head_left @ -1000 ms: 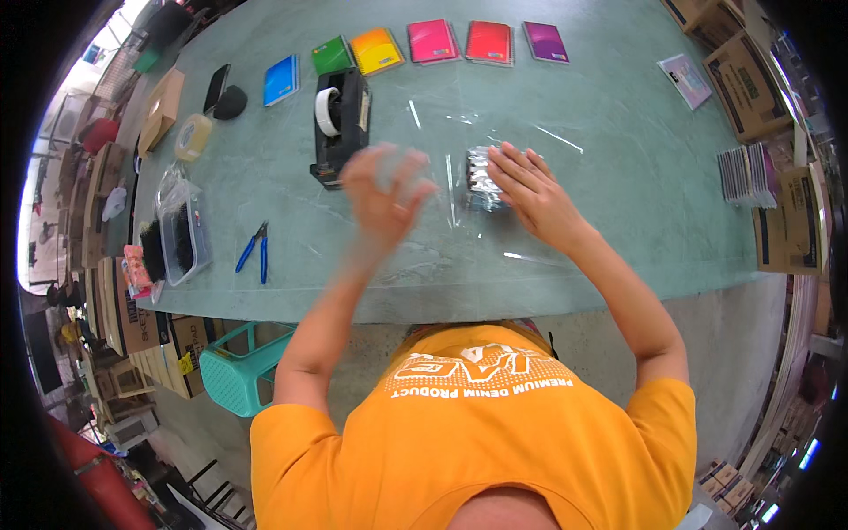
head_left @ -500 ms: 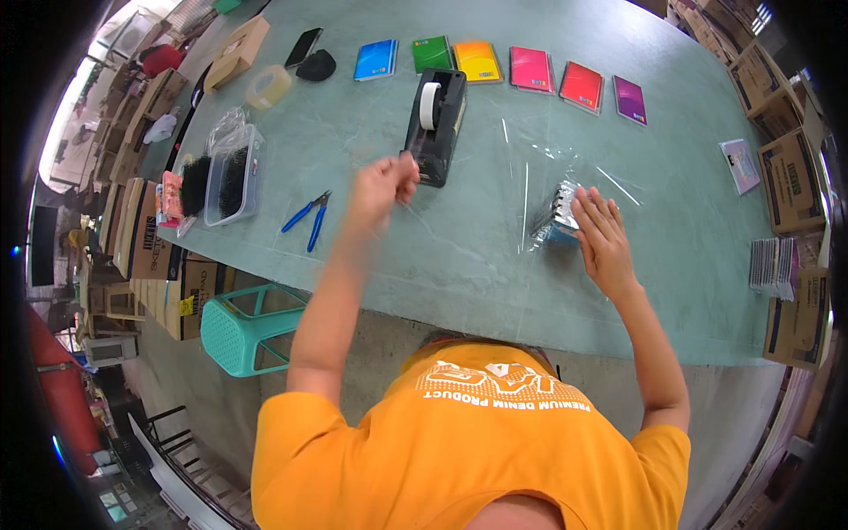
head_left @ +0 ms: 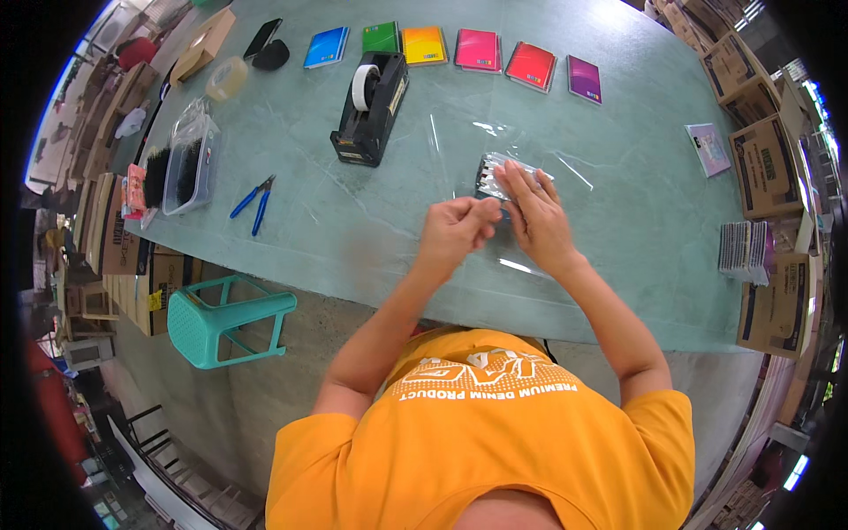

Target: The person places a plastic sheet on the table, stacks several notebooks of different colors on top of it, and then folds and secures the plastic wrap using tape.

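On the table a small bundle point(head_left: 486, 179) with a toothed, dark-and-white edge sits on a clear plastic sheet point(head_left: 519, 265), partly wrapped in it. My right hand point(head_left: 541, 221) lies over the bundle with its fingers stretched out flat, hiding much of it. Close beside it, at the bundle's near left edge, my left hand point(head_left: 452, 234) is closed in a pinch. Whatever its fingertips hold is too small to make out. Farther off to the left stands a black tape dispenser point(head_left: 372, 124) with a white roll point(head_left: 363, 87).
Several coloured notebooks, among them a blue one point(head_left: 327, 48) and a purple one point(head_left: 584, 79), line the far side. Blue cutters point(head_left: 254, 203) and a clear bin point(head_left: 206, 168) with black bristles lie left. Stacked cases point(head_left: 745, 253) stand right. A green stool point(head_left: 208, 329) is below the table's edge.
My left hand has moved from the tape dispenser rightward to the bundle, beside my right hand. My right hand stays over the bundle. The whole view has shifted, so the table things appear farther left.
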